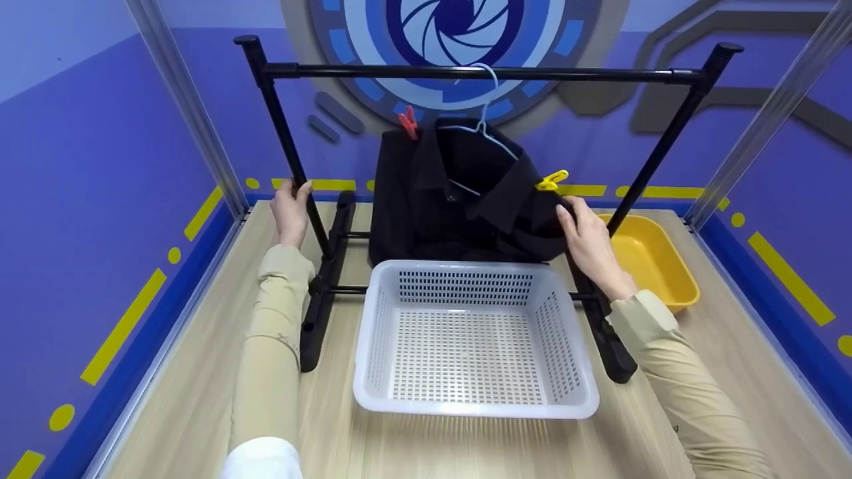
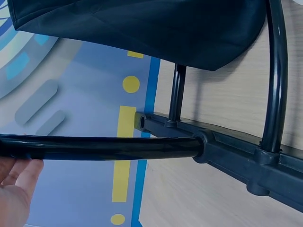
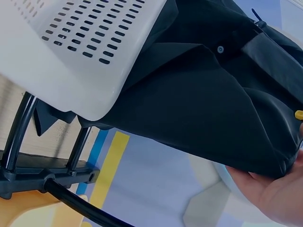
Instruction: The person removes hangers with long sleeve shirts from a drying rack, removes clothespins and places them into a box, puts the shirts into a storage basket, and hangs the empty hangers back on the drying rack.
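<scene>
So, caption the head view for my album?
Left hand on the rack, right hand on a black shirt hanging behind a white basket.

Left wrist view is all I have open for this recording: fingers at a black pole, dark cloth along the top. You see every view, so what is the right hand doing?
Observer: The right hand grips the shirt at one shoulder.
Operator: What does that shirt hang from? My view cuts it off.
Observer: A light blue hanger, hooked over the top bar.
Operator: Is anything clipped to it?
Observer: Yes, a red peg on one shoulder and a yellow peg on the other.
</scene>
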Available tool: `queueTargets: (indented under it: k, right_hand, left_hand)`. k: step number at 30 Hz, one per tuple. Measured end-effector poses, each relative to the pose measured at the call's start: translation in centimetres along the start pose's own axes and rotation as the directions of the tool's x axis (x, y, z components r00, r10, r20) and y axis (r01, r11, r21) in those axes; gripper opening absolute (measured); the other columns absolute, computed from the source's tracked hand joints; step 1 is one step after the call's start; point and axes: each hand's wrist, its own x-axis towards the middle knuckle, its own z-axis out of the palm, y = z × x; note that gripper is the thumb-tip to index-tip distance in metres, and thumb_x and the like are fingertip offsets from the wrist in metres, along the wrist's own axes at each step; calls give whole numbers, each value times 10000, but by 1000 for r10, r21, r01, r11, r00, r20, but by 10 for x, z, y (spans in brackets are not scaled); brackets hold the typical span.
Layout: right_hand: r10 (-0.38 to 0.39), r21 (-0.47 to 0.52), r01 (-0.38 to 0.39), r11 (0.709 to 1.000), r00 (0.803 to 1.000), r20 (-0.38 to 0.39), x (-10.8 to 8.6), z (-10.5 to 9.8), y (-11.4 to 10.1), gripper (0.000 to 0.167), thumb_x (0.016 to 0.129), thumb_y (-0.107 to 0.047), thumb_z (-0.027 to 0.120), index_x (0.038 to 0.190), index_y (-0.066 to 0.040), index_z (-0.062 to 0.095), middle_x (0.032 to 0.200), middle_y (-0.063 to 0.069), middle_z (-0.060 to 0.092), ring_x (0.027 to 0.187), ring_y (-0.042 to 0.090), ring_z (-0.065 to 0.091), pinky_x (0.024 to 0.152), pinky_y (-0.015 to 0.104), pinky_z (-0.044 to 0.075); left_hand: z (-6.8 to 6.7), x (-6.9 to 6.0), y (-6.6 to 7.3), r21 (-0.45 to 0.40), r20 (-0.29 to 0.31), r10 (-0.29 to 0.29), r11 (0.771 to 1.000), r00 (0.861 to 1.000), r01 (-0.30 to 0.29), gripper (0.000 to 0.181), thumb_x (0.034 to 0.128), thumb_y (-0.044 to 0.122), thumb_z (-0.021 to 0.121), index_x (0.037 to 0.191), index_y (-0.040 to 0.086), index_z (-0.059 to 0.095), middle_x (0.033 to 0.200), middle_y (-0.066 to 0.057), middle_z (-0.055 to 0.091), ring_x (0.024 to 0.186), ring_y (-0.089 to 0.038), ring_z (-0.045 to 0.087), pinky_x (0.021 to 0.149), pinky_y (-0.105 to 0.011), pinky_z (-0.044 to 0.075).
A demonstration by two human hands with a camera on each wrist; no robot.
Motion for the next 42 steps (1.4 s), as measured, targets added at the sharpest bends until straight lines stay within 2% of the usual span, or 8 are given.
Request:
queueTargets:
  k: [6,14,20,23,31,42]
  right_hand:
    - [-12,12,12,1000,1000,-2,-1,2,4,322,972,-235,423,1141,22,517,1070,217,565,956,361,523,802,472,379]
    - [-26,19,27,999,999,-40,2,1,3,274,950,-214,476,1098,-8,582,1023,179,602,885,328,555,759,442,399]
    - [-2,3,2,1000,995,-95,2,0,2,245,939,-213,502,1059,-35,619,980,152,626,850,317,576,736,437,407]
    - [-14,12,16,1000,991,-130,3,0,1,219,934,-194,511,1027,-35,630,940,140,633,808,298,579,708,414,410]
    - [-14,43,26,999,966,-260,5,-3,0,167,922,-146,531,954,-27,644,840,101,624,691,225,537,636,344,375]
    - [-28,101,75,992,916,-399,8,-10,-2,151,915,-80,527,916,20,640,831,111,620,702,167,491,655,219,354]
  left_hand:
    - [-2,-2,-4,28,17,-6,1000,1000,5,241,912,216,556,954,-20,571,881,-135,592,753,-244,473,705,-329,369]
    - [-3,1,-4,86,18,-33,996,999,31,270,911,269,546,969,9,583,921,-123,617,808,-252,512,746,-349,375]
    - [-2,1,-4,59,24,-12,998,1000,10,255,914,230,553,980,-14,588,940,-144,625,835,-265,525,755,-350,379]
    - [-3,1,-4,50,21,-16,999,1000,15,254,914,230,553,984,-12,591,949,-140,628,848,-251,534,760,-344,386]
    - [-5,3,0,56,43,-20,998,999,18,270,914,249,547,992,-5,592,959,-136,620,837,-240,521,751,-342,383]
    - [-3,3,3,39,36,-22,999,999,20,252,913,227,554,993,-10,588,944,-145,622,824,-251,525,746,-342,388]
